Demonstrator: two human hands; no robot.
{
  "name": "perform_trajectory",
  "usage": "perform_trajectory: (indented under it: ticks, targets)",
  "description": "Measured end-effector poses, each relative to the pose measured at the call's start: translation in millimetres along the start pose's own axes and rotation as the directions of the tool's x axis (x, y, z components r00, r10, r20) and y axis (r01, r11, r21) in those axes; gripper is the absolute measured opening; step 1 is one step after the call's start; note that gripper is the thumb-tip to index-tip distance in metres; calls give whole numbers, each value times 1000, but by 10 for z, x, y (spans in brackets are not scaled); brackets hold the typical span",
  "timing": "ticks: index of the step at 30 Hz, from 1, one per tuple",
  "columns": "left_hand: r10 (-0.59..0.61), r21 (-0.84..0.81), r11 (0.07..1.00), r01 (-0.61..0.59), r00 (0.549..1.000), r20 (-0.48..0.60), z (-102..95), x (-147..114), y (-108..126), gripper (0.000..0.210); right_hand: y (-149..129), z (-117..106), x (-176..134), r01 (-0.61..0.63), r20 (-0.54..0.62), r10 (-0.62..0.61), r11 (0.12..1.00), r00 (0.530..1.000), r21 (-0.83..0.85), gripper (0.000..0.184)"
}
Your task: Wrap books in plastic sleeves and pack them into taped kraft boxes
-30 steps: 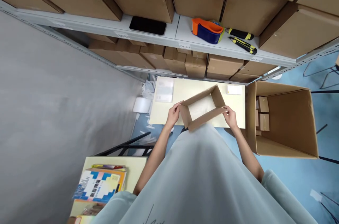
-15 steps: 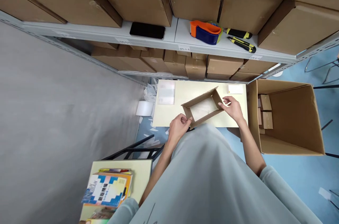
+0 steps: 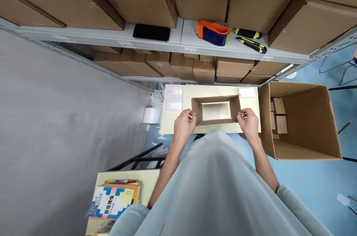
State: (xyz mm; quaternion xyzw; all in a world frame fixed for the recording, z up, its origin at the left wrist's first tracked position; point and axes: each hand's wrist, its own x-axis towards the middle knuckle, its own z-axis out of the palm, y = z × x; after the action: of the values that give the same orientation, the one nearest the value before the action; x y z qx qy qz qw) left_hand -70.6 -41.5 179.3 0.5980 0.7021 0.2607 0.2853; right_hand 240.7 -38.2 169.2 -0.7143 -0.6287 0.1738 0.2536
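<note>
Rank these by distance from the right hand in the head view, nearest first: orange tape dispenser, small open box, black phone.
1. small open box, held at its right end by the right hand.
2. orange tape dispenser, on the shelf above.
3. black phone, on the shelf, farther left.

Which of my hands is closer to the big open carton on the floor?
Right. Your right hand grips the right end of the small cardboard box, just beside the big open carton. Your left hand holds the box's opposite end, farther away.

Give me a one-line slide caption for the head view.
Both hands, left hand and right hand, grip opposite ends of an open cardboard box on a pale table.
</note>
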Motion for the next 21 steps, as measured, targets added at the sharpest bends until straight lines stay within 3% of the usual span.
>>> perform_trajectory:
  ticks: [5, 8, 12, 15, 18, 21]
  targets:
    - [2, 159, 987, -13, 998, 68, 127, 97, -22, 23, 58, 167, -138, -103, 47, 102, 995, 994, 13, 29]
    - [19, 136, 990, -32, 995, 98, 167, 45, -68, 24, 39, 174, -188, -116, 83, 112, 992, 990, 44, 33]
    - [89, 53, 994, -96, 988, 129, 194, -71, -117, 30, -33, 140, -251, -65, 199, 50, 995, 979, 70, 37]
    - [186, 16, 981, -194, 958, 219, 227, -125, -160, 38, -28, 134, -268, 14, 308, -45, 995, 950, 102, 39]
    - [226, 27, 969, -247, 920, 319, 261, -131, -224, 56, 67, 123, -244, 82, 402, -135, 986, 905, 147, 46]
    - [222, 33, 968, -248, 912, 344, 301, -93, -288, 70, 209, 108, -181, 104, 438, -175, 978, 882, 183, 52]
